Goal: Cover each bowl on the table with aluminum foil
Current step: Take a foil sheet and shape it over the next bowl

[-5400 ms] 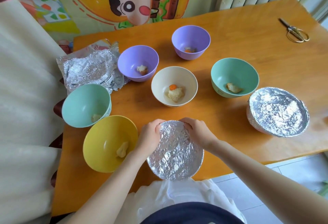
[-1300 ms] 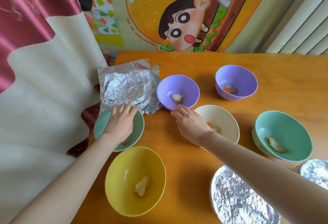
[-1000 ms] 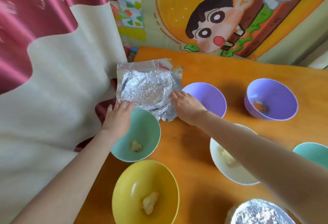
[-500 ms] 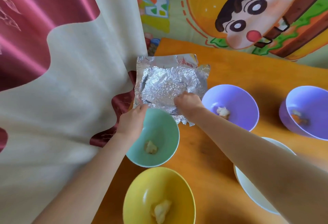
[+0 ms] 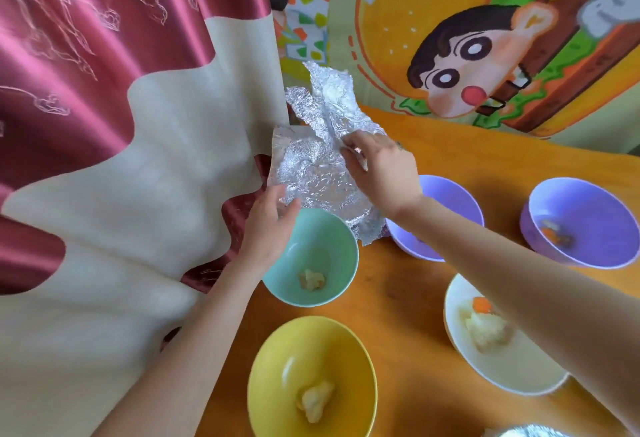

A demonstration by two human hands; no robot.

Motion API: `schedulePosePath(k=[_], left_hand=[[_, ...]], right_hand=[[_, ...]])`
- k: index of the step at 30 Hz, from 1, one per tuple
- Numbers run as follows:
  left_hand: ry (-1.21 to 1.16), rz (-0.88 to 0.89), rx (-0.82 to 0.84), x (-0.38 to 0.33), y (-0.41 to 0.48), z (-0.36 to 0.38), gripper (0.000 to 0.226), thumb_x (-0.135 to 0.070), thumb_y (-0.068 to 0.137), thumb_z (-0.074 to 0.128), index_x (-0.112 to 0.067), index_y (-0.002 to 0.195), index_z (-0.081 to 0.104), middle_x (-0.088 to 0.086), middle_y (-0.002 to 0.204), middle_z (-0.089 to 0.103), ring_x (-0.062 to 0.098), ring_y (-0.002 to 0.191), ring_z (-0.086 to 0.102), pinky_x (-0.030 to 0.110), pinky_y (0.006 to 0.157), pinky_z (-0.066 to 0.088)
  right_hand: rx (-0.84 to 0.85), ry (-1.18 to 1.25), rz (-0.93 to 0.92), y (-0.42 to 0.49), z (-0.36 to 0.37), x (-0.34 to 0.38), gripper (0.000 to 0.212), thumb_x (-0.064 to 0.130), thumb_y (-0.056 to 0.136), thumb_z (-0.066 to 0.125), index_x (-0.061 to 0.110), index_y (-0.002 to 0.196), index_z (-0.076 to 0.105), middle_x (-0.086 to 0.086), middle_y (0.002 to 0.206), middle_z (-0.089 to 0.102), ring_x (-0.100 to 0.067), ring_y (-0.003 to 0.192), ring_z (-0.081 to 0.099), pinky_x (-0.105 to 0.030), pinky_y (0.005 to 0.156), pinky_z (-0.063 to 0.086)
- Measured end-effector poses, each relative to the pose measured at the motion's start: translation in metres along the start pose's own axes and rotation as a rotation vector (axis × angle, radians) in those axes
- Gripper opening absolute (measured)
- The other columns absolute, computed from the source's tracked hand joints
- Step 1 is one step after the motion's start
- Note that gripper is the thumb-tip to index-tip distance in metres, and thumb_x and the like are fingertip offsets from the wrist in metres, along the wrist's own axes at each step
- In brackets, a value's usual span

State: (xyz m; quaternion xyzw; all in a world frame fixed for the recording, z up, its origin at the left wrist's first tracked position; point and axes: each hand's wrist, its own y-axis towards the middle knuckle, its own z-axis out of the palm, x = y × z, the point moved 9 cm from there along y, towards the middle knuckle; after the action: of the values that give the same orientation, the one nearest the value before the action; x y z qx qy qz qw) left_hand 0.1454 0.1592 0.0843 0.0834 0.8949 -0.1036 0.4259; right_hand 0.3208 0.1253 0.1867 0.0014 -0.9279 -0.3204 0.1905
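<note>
Two hands work at the foil stack (image 5: pixel 311 180) at the far left of the surface (image 5: pixel 408 284). The right hand (image 5: pixel 377 166) pinches the top foil sheet (image 5: pixel 329 104) at its near edge, fingers closed on it, w/ the sheet peeled up and standing crumpled above the stack. The left hand (image 5: pixel 270 225) rests at the stack's near-left corner, thumb and fingers closed on the foil edge there — just over the far rim of the mint bowl (image 5: pixel 322 256).

The mint bowl sits uncovered, touching or nearly touching the foil, w/ a pale lump of food inside. Near it, toward the person, is a yellow bowl (image 5: pixel 311 377), also open, w/ a pale lump. Right of the foil is a purple bowl (image 5: pixel 450 201), partly hidden by the right forearm; a second purple bowl (image 5: pixel 581 222) stands farther right w/ an orange bit inside. A white bowl (image 5: pixel 485 360) holds pale food and an orange piece — also partly under the arm. At the bottom edge a sliver of a foil-covered bowl (image 5: pixel 530 431) shows. A red-and-cream curtain (image 5: pixel 121 159) hangs left; a cartoon cloth (image 5: pixel 467 55) backs the surface.
</note>
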Motion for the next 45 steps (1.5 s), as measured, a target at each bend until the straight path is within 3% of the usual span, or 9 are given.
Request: schedulePosePath(k=[4, 9, 12, 19, 23, 28, 34, 40, 45], left_hand=[[-0.588, -0.053, 0.087, -0.062, -0.038, 0.004, 0.039, -0.035, 0.091, 0.057, -0.019, 0.125, 0.047, -0.013, 0.104, 0.057, -0.006, 0.094, 0.054, 0.008, 0.081, 0.040], [-0.680, -0.100, -0.021, -0.056, -0.072, 0.002, 0.047, -0.045, 0.066, 0.064, -0.011, 0.095, 0.052, 0.010, 0.087, 0.055, 0.020, 0.085, 0.057, 0.046, 0.083, 0.047], [-0.711, -0.165, -0.036, -0.037, -0.092, 0.001, 0.029, -0.033, 0.078, 0.063, -0.011, 0.084, 0.046, 0.007, 0.078, 0.042, 0.018, 0.072, 0.047, 0.040, 0.072, 0.041], [-0.756, -0.197, -0.033, -0.010, -0.119, -0.005, 0.017, -0.017, 0.095, 0.054, -0.002, 0.098, 0.049, -0.001, 0.068, 0.037, 0.000, 0.041, 0.041, 0.031, 0.061, 0.035], [-1.023, -0.346, 0.094, 0.008, -0.134, 0.005, 0.004, -0.017, 0.093, 0.055, -0.013, 0.093, 0.053, 0.004, 0.088, 0.059, 0.013, 0.070, 0.055, 0.027, 0.060, 0.041], [-1.207, -0.470, 0.236, 0.032, -0.156, 0.016, 0.041, -0.032, 0.081, 0.063, -0.020, 0.120, 0.059, 0.004, 0.123, 0.063, 0.023, 0.115, 0.058, 0.043, 0.103, 0.040], [-1.109, -0.441, 0.194, 0.059, -0.182, 0.013, 0.035, -0.034, 0.084, 0.066, -0.016, 0.114, 0.061, 0.005, 0.117, 0.064, 0.025, 0.111, 0.058, 0.046, 0.101, 0.041], [-0.891, -0.521, -0.056, 0.084, -0.212, -0.002, 0.034, -0.027, 0.084, 0.069, -0.014, 0.065, 0.044, 0.001, 0.057, 0.042, 0.017, 0.062, 0.040, 0.027, 0.071, 0.036], [-0.890, -0.567, 0.048, 0.088, -0.226, 0.010, 0.029, -0.040, 0.080, 0.070, -0.017, 0.075, 0.053, -0.002, 0.086, 0.055, 0.015, 0.088, 0.050, 0.031, 0.086, 0.039]], right_hand=[[0.023, 0.033, -0.027, -0.035, -0.020, 0.028, 0.025, 0.030, 0.086, 0.047, 0.016, 0.090, 0.068, 0.003, 0.074, 0.068, -0.022, 0.069, 0.066, -0.028, 0.043, 0.047], [0.248, 0.167, -0.038, -0.089, -0.022, 0.061, 0.031, 0.033, 0.088, 0.048, 0.017, 0.105, 0.068, 0.000, 0.084, 0.068, -0.015, 0.086, 0.054, -0.032, 0.063, 0.048], [0.319, 0.263, -0.004, -0.114, -0.033, 0.069, 0.036, 0.031, 0.092, 0.049, 0.013, 0.119, 0.064, -0.006, 0.105, 0.068, -0.022, 0.107, 0.056, -0.026, 0.089, 0.040], [0.201, 0.286, 0.594, -0.149, -0.058, -0.005, 0.062, 0.022, 0.090, 0.062, -0.001, 0.139, 0.033, -0.017, 0.138, 0.042, -0.029, 0.131, 0.036, -0.029, 0.105, 0.026], [0.247, 0.451, 0.902, -0.181, -0.049, -0.027, 0.061, 0.030, 0.089, 0.063, 0.003, 0.136, 0.037, -0.008, 0.118, 0.055, -0.021, 0.106, 0.052, -0.032, 0.091, 0.040], [0.232, 0.455, 0.861, -0.199, -0.052, -0.014, 0.033, 0.027, 0.089, 0.064, 0.010, 0.067, 0.047, 0.002, 0.054, 0.043, -0.012, 0.052, 0.034, -0.018, 0.044, 0.029], [0.139, 0.408, 0.876, -0.229, -0.058, -0.003, 0.041, 0.031, 0.088, 0.064, 0.002, 0.064, 0.048, -0.007, 0.054, 0.042, -0.015, 0.055, 0.032, -0.033, 0.053, 0.027], [0.206, 0.371, 0.905, -0.263, -0.052, 0.014, 0.042, 0.032, 0.091, 0.061, 0.012, 0.061, 0.037, 0.000, 0.052, 0.033, -0.013, 0.051, 0.027, -0.024, 0.046, 0.024], [0.238, 0.359, 1.010, -0.295, -0.051, 0.023, 0.042, 0.030, 0.095, 0.054, 0.014, 0.061, 0.034, 0.001, 0.057, 0.037, -0.014, 0.055, 0.031, -0.025, 0.051, 0.026]])
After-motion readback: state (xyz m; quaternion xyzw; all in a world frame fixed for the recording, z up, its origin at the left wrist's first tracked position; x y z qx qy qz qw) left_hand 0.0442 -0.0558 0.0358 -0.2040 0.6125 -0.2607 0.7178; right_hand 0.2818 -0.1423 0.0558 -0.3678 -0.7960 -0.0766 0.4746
